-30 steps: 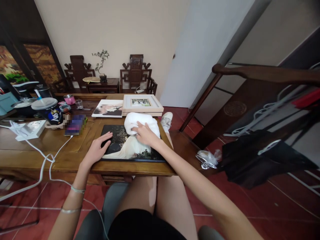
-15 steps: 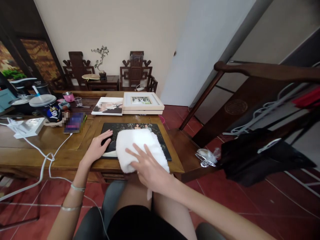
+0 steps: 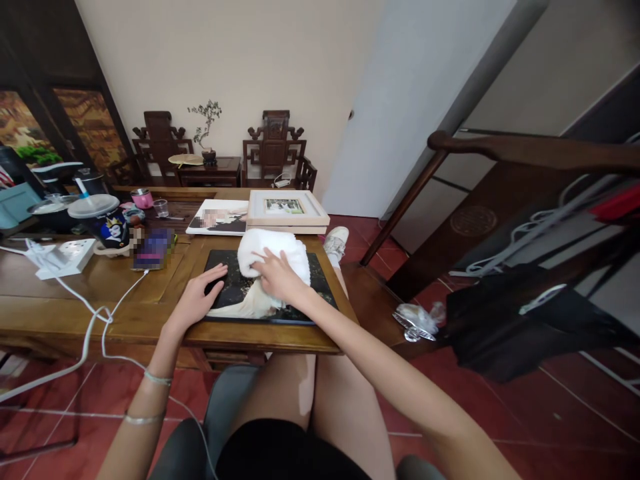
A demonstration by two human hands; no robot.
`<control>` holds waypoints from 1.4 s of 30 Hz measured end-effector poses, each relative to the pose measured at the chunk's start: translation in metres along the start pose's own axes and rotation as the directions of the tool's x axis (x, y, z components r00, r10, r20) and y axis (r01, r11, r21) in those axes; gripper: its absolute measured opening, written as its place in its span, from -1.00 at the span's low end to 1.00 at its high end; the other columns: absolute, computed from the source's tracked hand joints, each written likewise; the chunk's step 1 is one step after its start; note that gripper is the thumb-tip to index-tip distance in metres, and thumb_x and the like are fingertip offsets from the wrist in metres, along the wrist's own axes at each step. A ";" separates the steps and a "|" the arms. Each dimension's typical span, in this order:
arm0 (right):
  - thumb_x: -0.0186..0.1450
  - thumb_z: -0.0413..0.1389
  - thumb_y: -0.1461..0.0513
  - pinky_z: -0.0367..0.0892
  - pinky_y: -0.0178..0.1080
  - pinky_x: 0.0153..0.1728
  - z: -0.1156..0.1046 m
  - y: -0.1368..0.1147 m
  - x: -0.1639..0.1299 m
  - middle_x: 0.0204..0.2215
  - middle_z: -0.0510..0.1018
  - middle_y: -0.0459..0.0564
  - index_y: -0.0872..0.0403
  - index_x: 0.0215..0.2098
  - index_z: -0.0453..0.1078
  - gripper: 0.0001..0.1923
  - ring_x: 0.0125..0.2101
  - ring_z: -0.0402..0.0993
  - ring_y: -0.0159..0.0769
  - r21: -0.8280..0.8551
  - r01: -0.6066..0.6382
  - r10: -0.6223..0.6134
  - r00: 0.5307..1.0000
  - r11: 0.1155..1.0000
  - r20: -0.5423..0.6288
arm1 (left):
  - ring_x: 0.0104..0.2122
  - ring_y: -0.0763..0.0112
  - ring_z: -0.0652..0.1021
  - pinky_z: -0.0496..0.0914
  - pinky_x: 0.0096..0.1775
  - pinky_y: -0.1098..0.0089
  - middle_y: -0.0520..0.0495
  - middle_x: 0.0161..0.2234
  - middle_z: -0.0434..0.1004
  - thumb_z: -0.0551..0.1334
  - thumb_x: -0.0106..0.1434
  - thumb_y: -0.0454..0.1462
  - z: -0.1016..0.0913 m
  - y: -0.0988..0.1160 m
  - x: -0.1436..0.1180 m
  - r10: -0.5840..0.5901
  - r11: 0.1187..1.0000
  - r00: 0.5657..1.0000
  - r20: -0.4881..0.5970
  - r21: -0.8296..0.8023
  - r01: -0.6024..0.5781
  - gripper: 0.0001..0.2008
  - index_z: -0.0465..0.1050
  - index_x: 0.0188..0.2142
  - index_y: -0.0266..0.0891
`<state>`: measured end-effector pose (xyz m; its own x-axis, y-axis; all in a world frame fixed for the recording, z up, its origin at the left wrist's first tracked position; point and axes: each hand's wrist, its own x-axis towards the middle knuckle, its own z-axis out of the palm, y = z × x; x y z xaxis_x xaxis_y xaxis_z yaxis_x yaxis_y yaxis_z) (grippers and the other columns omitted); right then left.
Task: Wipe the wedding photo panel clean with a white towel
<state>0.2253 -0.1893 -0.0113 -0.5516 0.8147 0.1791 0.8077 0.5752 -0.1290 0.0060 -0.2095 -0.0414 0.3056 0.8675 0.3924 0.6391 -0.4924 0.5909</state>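
A dark photo panel (image 3: pixel 235 291) lies flat near the front edge of the wooden table (image 3: pixel 90 300). A white folded towel (image 3: pixel 273 250) rests on its far part. My right hand (image 3: pixel 275 277) presses down on the towel's near side, fingers spread over the cloth. My left hand (image 3: pixel 197 297) lies flat on the panel's left edge, holding nothing. Behind the panel sit a light wooden picture frame (image 3: pixel 287 210) and an unframed photo print (image 3: pixel 219 218).
On the left of the table are a lidded drink cup (image 3: pixel 100 220), a phone (image 3: pixel 151 249) on a white cable (image 3: pixel 100 317), a white power strip (image 3: pixel 65 257) and small cups. A dark wooden chair arm (image 3: pixel 525 150) with black cloth stands to my right. Red tile floor is below.
My right hand has pushed the towel from the panel's near edge back up to its far part. The left hand stays on the panel's left edge.
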 end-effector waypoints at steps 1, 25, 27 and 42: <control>0.12 -0.11 0.48 -0.01 0.31 0.07 0.001 0.001 0.008 0.24 0.18 0.12 0.11 0.06 0.31 -0.45 0.21 -0.03 0.06 -0.012 -0.030 0.030 1.000 0.999 -0.005 | 0.14 0.26 0.35 0.17 0.19 0.17 -0.15 0.10 0.39 0.06 0.30 -0.15 0.000 0.000 0.000 0.003 1.000 1.000 -0.002 0.003 -0.003 -0.61 0.43 0.02 -0.27; 0.02 -0.11 0.52 -0.12 0.27 0.17 -0.008 0.009 -0.082 0.24 0.19 0.06 0.13 -0.12 0.42 -0.48 0.28 -0.12 0.01 0.069 -0.019 0.018 1.000 0.997 0.009 | 0.17 0.24 0.30 0.14 0.20 0.18 -0.20 0.13 0.35 0.05 0.30 -0.10 0.003 -0.002 -0.001 -0.006 1.000 1.000 -0.018 0.024 0.007 -0.56 0.40 0.05 -0.31; 0.05 -0.11 0.51 -0.07 0.31 0.13 -0.008 0.012 -0.064 0.23 0.19 0.12 0.16 -0.05 0.39 -0.47 0.26 -0.10 0.08 0.023 -0.103 0.103 0.995 0.994 0.005 | 0.17 0.23 0.30 0.13 0.21 0.19 -0.20 0.13 0.34 0.04 0.31 -0.10 0.003 -0.002 -0.001 -0.010 1.000 1.000 -0.020 0.019 0.010 -0.55 0.39 0.05 -0.32; 0.09 -0.09 0.49 -0.17 0.29 0.19 -0.004 -0.068 -0.051 0.22 0.23 -0.05 0.10 -0.14 0.44 -0.54 0.27 -0.12 0.04 0.175 0.349 -0.364 0.929 0.921 0.062 | 0.24 0.27 0.17 0.00 0.24 0.24 -0.21 0.25 0.12 -0.12 0.37 -0.01 -0.001 0.001 -0.003 -0.038 0.989 0.967 -0.253 -0.146 0.001 -0.41 0.10 0.24 -0.33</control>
<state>0.1997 -0.2701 -0.0078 -0.8197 0.5521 0.1526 0.5146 0.8268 -0.2271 0.0051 -0.2129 -0.0411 0.0930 0.8397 0.5351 0.5292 -0.4969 0.6877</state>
